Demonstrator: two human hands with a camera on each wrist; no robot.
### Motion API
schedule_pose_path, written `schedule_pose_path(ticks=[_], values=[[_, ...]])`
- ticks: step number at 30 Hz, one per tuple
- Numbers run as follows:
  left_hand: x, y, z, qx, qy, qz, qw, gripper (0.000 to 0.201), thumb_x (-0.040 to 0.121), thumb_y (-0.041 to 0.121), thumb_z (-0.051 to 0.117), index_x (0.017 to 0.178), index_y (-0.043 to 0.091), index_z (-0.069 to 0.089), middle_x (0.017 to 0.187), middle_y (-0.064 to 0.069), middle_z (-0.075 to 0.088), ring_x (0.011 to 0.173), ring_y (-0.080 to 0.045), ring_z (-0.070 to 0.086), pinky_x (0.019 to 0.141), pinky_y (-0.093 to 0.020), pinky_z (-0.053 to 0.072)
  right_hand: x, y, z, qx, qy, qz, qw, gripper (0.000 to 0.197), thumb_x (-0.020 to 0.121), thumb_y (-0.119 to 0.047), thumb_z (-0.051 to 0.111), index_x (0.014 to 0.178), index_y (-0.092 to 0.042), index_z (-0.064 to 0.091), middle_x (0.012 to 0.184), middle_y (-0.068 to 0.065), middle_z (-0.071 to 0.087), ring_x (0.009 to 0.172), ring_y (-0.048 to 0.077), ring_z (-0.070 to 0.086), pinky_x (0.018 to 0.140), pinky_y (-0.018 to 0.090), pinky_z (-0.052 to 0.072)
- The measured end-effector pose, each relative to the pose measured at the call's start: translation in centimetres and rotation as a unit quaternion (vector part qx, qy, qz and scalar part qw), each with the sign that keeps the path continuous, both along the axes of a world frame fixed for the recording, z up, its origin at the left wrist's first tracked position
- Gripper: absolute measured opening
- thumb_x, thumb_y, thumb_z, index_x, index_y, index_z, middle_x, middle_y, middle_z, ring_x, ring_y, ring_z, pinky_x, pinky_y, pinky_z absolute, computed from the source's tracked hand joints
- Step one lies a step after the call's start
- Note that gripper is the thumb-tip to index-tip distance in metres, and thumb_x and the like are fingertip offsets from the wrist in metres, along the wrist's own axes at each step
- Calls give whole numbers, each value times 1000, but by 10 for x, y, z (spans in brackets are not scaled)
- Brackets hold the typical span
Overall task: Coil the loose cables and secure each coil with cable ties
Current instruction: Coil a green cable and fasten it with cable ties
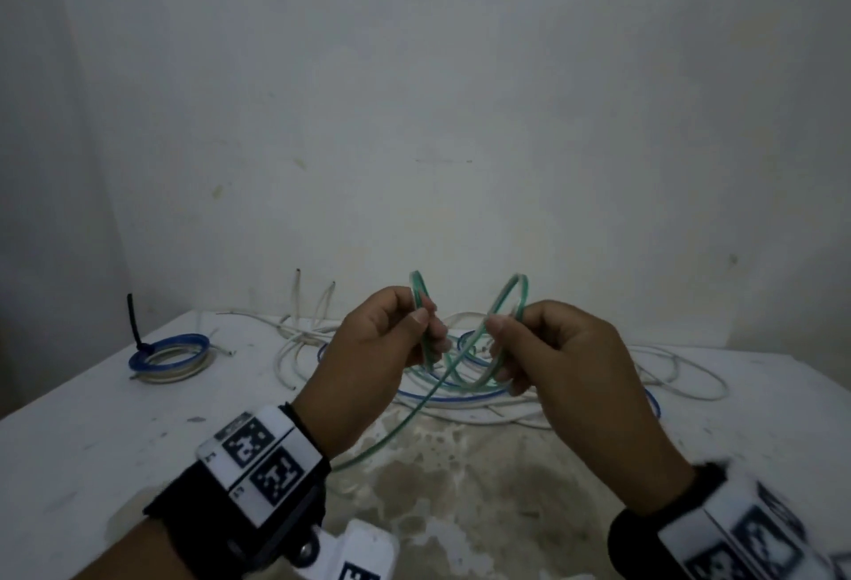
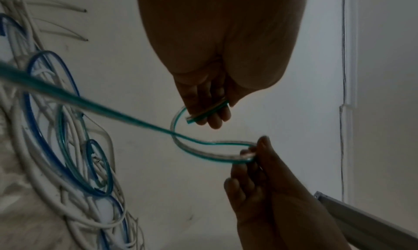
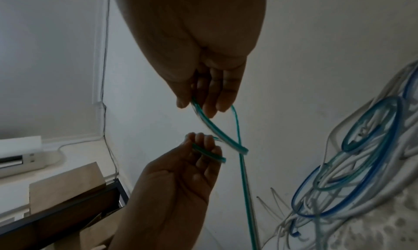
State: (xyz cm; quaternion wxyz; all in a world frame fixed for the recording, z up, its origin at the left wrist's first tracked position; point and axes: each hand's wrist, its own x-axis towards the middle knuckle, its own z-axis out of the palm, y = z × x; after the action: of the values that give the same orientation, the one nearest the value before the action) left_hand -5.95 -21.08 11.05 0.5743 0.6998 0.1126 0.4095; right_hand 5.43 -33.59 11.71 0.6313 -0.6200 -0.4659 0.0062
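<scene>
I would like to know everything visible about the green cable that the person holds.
The green cable is thin and flexible, green with a pale translucent side, like plastic tubing. It is held up above the white table, bent into two upright loops. The left hand pinches one loop near the cable's cut end, and the right hand pinches the other. Between the hands the strands cross. A long tail runs down toward the table's near edge.

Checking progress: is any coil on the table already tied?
Yes, the blue and white coil at the table's left has a black cable tie on it.
</scene>
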Motion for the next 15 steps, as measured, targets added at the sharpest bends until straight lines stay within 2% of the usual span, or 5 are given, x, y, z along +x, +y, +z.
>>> schedule_pose_path(ticks=[3, 7, 10, 13, 15], values=[[2, -9, -7, 53, 28, -4, 998, 14, 98, 6, 44, 96, 4, 58, 80, -8, 69, 81, -26, 67, 80, -37, 55, -4, 4, 3, -29, 68, 77, 994, 17, 85, -17, 66, 72, -6, 67, 59, 7, 68, 53, 19, 64, 50, 27, 54], [4, -20, -14, 74, 39, -38, 996, 19, 98, 18, 46, 101, 4, 59, 84, -19, 66, 82, -39, 64, 77, -47, 53, -8, 4, 8, -39, 49, 99, 993, 18, 85, -18, 67, 73, -5, 69, 59, 11, 67, 50, 22, 63, 50, 28, 53], [4, -24, -14, 20, 47, -96, 994, 23, 101, 10, 37, 105, -2, 56, 70, -7, 63, 64, -22, 59, 66, -32, 53, -3, 6, 12, -26, -22, 20, 999, 25, 84, -28, 68, 70, -8, 68, 58, 9, 62, 52, 15, 57, 50, 20, 45], [4, -28, -10, -33, 30, -111, 993, 23, 101, 12, 35, 97, 1, 54, 62, -2, 53, 53, -15, 46, 58, -27, 45, 3, 9, 13, -53, -33, 15, 998, 33, 89, -37, 60, 74, -8, 66, 75, 18, 62, 62, 20, 54, 59, 25, 41], [5, -28, -5, -76, 1, -99, 992, 22, 100, 13, 34, 91, 3, 51, 58, 0, 47, 49, -12, 37, 53, -25, 37, 9, 11, 10, -55, -16, 2, 998, 23, 92, -34, 56, 78, -18, 64, 75, 6, 63, 68, 15, 58, 63, 22, 42]])
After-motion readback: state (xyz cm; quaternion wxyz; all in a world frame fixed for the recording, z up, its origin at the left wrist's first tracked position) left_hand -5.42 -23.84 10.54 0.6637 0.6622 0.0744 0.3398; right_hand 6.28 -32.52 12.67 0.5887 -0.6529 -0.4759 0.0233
